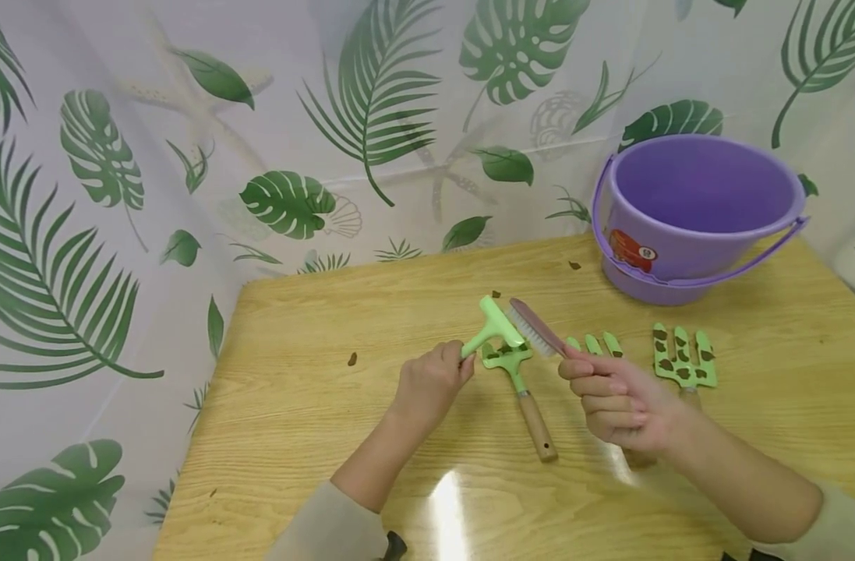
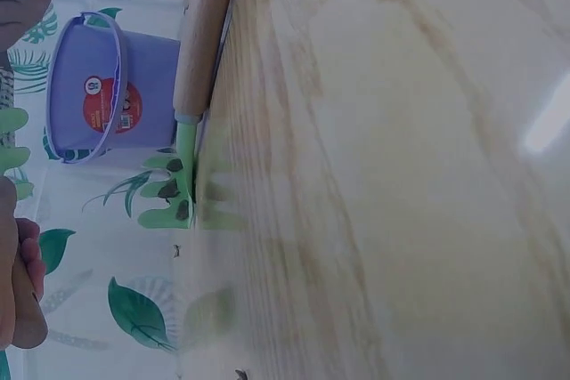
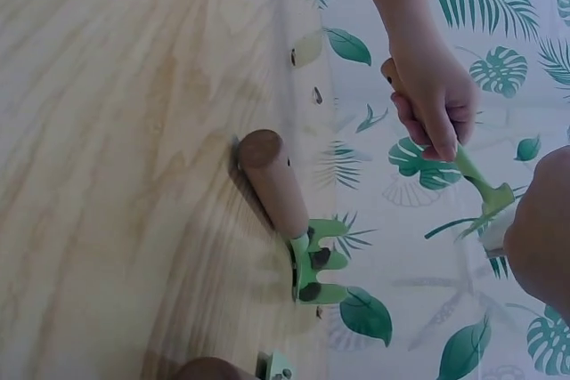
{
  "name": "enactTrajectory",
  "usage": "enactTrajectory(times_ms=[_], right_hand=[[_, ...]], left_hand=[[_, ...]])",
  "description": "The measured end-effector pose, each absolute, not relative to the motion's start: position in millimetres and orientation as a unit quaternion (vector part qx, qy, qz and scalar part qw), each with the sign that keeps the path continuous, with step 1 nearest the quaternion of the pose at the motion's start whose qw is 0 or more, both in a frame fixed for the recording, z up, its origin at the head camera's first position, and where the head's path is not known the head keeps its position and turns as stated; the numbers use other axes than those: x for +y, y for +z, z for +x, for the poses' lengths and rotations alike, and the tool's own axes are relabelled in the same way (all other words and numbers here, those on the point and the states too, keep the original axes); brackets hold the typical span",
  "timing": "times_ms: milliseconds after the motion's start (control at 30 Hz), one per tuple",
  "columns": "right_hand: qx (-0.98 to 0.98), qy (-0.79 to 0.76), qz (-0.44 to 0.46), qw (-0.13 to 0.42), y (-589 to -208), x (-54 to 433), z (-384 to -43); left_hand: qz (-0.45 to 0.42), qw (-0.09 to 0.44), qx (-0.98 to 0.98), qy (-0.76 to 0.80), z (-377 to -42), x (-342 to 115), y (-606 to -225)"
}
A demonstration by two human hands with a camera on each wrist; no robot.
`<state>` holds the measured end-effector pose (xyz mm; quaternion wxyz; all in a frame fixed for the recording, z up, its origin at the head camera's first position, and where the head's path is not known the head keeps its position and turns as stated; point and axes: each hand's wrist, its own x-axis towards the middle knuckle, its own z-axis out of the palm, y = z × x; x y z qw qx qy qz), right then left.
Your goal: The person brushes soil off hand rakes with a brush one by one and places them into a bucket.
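Note:
My left hand (image 1: 430, 386) grips a garden hand fork by its wooden handle (image 2: 28, 313), its light green head (image 1: 500, 323) raised over the table. My right hand (image 1: 620, 397) holds a scrub brush (image 1: 535, 323) with a mauve back and white bristles, thumb and fingers round its handle. The bristles face the green head, right at its edge in the head view. Beneath them lies a second green tool (image 1: 514, 366) with a wooden handle and dark brown bits on its head. Another green fork (image 1: 593, 344) is partly hidden behind my right hand.
A third fork (image 1: 684, 358), dotted with brown bits, lies to the right on the wooden table (image 1: 294, 436). Behind it stands a purple bucket (image 1: 669, 249) with its handle hanging in front. Loose brown bits (image 1: 352, 359) are scattered about. A leaf-print cloth (image 1: 413, 156) hangs behind the table.

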<state>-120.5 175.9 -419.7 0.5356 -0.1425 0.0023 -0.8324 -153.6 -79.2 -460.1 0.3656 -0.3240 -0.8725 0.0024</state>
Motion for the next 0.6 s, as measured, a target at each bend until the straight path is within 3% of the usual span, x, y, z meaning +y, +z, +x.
enactTrajectory(times_ms=[600], right_hand=[[-0.091, -0.823, -0.197, 0.525, -442.5, 155.4, -120.4]], left_hand=[[-0.365, 0.389, -0.846, -0.012, -150.8, -79.5, -459.5]])
